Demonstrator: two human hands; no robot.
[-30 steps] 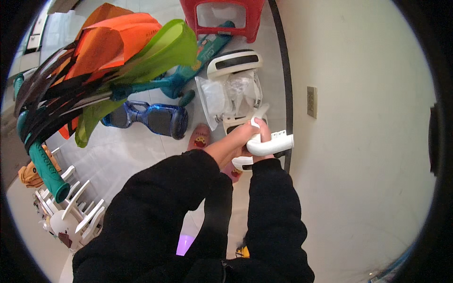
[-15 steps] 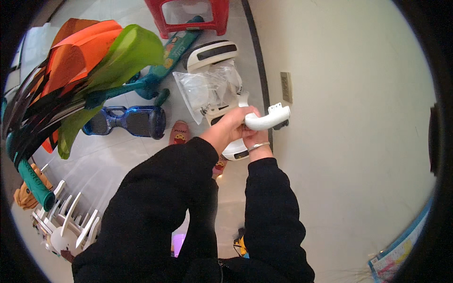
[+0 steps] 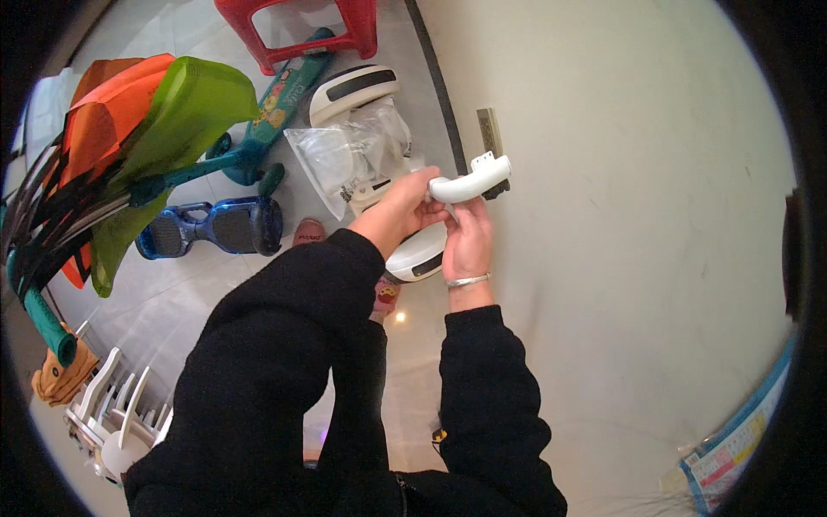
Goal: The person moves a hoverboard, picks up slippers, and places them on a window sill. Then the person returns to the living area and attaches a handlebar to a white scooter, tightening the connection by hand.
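— What took up most of the view?

— The pale wall (image 3: 620, 258) on the person's right filled nearly half of it, bare but for a small switch plate (image 3: 489, 131) and a printed sheet (image 3: 732, 452) low at the right rim. The grey tiled floor (image 3: 172, 284) ran along its foot, bounded by a dark skirting line.

— And on the floor?

— To the left lay a heap of orange and green plastic slide parts (image 3: 138, 129), with a teal scooter (image 3: 267, 121) beside them and a red stool (image 3: 301, 26) at the top edge. Nearer the wall sat a white hoverboard (image 3: 379, 164) with a clear plastic bag (image 3: 340, 159) draped over it, and a blue hoverboard (image 3: 211, 226) to its left. A white rack (image 3: 116, 405) stood at the lower left.

— Was there room to move?

— Little. Open tiles showed only between the blue hoverboard and the rack, and in the strip by the person's feet. The white hoverboard lay close to the skirting.

— What about the hands?

— Both held a curved white plastic handle (image 3: 469, 183), raised close to the wall, just below the switch plate. The left hand (image 3: 401, 211) was curled around the bent end, fingers closed on it. The right hand (image 3: 468, 241) gripped from beneath, thumb up against the handle, a silver bangle (image 3: 465, 280) on its wrist.

— Did the handle touch the wall?

— I could not tell; its squared end sat right against the switch plate in the picture.
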